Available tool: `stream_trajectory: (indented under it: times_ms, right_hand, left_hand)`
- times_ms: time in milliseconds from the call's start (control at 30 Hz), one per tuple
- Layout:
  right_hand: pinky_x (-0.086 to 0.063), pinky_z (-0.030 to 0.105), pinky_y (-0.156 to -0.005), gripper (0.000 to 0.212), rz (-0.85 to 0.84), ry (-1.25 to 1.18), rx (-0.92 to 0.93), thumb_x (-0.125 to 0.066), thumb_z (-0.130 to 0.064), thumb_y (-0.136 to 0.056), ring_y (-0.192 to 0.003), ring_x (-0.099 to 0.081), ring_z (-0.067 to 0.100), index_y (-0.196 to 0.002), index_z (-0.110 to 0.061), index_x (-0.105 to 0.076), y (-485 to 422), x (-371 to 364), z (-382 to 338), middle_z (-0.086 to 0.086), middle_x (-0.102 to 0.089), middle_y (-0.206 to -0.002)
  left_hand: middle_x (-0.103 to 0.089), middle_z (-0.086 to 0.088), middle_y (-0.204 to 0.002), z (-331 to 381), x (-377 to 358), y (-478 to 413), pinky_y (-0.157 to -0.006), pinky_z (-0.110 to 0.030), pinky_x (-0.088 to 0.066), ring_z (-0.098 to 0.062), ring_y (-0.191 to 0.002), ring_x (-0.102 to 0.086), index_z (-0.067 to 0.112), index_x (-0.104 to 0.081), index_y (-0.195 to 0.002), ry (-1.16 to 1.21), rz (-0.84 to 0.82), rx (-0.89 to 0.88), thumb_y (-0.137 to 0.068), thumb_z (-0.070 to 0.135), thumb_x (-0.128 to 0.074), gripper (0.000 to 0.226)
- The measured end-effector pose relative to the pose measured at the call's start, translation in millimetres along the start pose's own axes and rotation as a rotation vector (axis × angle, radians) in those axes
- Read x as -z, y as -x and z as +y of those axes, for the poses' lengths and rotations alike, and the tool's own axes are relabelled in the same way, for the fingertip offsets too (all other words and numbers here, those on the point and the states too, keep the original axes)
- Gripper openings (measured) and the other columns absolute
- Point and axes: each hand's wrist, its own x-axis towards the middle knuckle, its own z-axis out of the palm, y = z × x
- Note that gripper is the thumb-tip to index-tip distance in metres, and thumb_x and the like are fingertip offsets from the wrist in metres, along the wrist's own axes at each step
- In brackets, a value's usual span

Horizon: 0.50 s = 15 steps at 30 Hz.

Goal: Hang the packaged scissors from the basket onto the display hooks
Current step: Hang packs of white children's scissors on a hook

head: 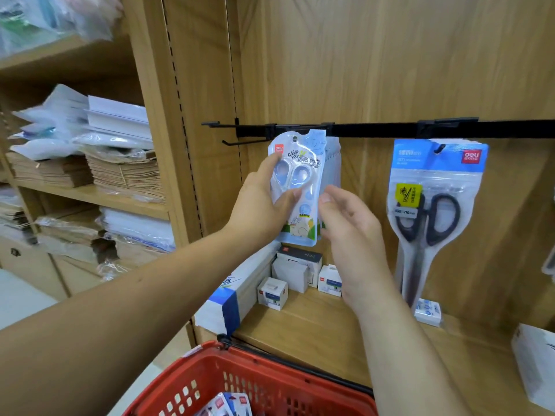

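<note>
Left hand (261,202) grips the small scissors pack (300,178), thumb across its front. Right hand (345,226) is loosely open just beside the pack's right edge and holds nothing. The pack's top hole is up at the black rail (375,130); I cannot tell if it is on a hook.

Step, as judged: hanging. Next move: seat the hole and let go. More packs (231,403) wait in the red basket (207,370).

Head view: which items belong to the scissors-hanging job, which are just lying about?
Job: small scissors pack in left hand; right hand; hook rail; red basket with more packs.
Lying about: white boxes; paper bag stacks; large black scissors pack, already hung.
</note>
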Motion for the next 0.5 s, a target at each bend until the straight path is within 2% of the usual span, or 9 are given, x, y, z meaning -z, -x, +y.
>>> stream_trajectory:
  times_ms: [67, 167, 233, 300, 367, 400, 500]
  right_hand:
    - [-0.056, 0.018, -0.087, 0.015, 0.048, 0.017, 0.007, -0.063, -0.033, -0.104, -0.103, -0.069, -0.008, -0.118, -0.035, -0.067, -1.0, 1.7, 0.4, -0.018, -0.074, -0.113]
    - [-0.051, 0.006, -0.072, 0.014, 0.11, 0.114, 0.042, -0.062, -0.03, -0.104, -0.097, -0.066, -0.011, -0.117, -0.032, -0.068, -1.6, 4.1, 4.3, -0.016, -0.072, -0.112]
    - [-0.049, 0.003, -0.071, 0.021, 0.135, 0.208, 0.066, -0.062, -0.03, -0.104, -0.102, -0.065, -0.009, -0.124, -0.029, -0.068, -1.7, 4.9, 8.0, -0.016, -0.069, -0.118]
    - [-0.052, 0.009, -0.079, 0.024, 0.149, 0.266, 0.079, -0.063, -0.03, -0.103, -0.105, -0.064, -0.006, -0.126, -0.028, -0.068, -1.5, 6.3, 10.3, -0.016, -0.069, -0.121]
    - [-0.053, 0.018, -0.087, 0.024, 0.163, 0.303, 0.089, -0.064, -0.03, -0.102, -0.106, -0.064, -0.003, -0.125, -0.027, -0.069, -2.3, 8.2, 11.4, -0.014, -0.069, -0.121]
    - [-0.053, 0.018, -0.088, 0.024, 0.169, 0.32, 0.091, -0.064, -0.029, -0.101, -0.105, -0.064, -0.003, -0.125, -0.027, -0.07, -2.7, 9.4, 11.8, -0.014, -0.068, -0.12]
    - [-0.046, 0.002, -0.072, 0.023, 0.173, 0.337, 0.089, -0.065, -0.028, -0.101, -0.097, -0.062, -0.009, -0.123, -0.026, -0.071, -4.9, 14.3, 13.6, -0.015, -0.069, -0.115]
  left_hand:
    - [-0.053, 0.001, -0.146, -4.0, -1.9, 1.6, -0.105, -0.035, -0.049, -0.017, -0.128, -0.055, 0.036, -0.031, -0.161, -0.006, 0.004, 0.0, -0.098, 0.042, -0.069, 0.073]
    - [-0.052, 0.001, -0.146, -4.4, -3.9, -3.8, -0.102, -0.029, -0.047, -0.016, -0.125, -0.054, 0.036, -0.032, -0.161, -0.052, 0.008, -0.019, -0.098, 0.042, -0.07, 0.074]
    - [-0.05, 0.001, -0.141, -2.9, -6.3, -9.7, -0.085, -0.016, -0.044, -0.014, -0.111, -0.055, 0.038, -0.031, -0.16, -0.099, 0.007, -0.01, -0.098, 0.042, -0.07, 0.073]
    - [-0.047, -0.001, -0.137, -2.0, -11.2, -13.8, -0.07, -0.008, -0.035, -0.015, -0.1, -0.055, 0.04, -0.031, -0.159, -0.123, 0.011, 0.017, -0.098, 0.043, -0.069, 0.072]
    - [-0.047, -0.003, -0.137, -3.3, -18.2, -17.0, -0.067, -0.009, -0.034, -0.016, -0.097, -0.056, 0.041, -0.031, -0.158, -0.117, 0.011, 0.039, -0.098, 0.044, -0.069, 0.071]
    - [-0.047, -0.004, -0.137, -3.9, -21.8, -18.4, -0.067, -0.01, -0.035, -0.016, -0.095, -0.057, 0.041, -0.031, -0.157, -0.114, 0.011, 0.043, -0.098, 0.044, -0.069, 0.071]
    - [-0.046, -0.004, -0.137, -4.6, -30.5, -23.8, -0.066, -0.017, -0.038, -0.01, -0.086, -0.056, 0.041, -0.031, -0.158, -0.121, 0.014, 0.05, -0.098, 0.044, -0.068, 0.071]
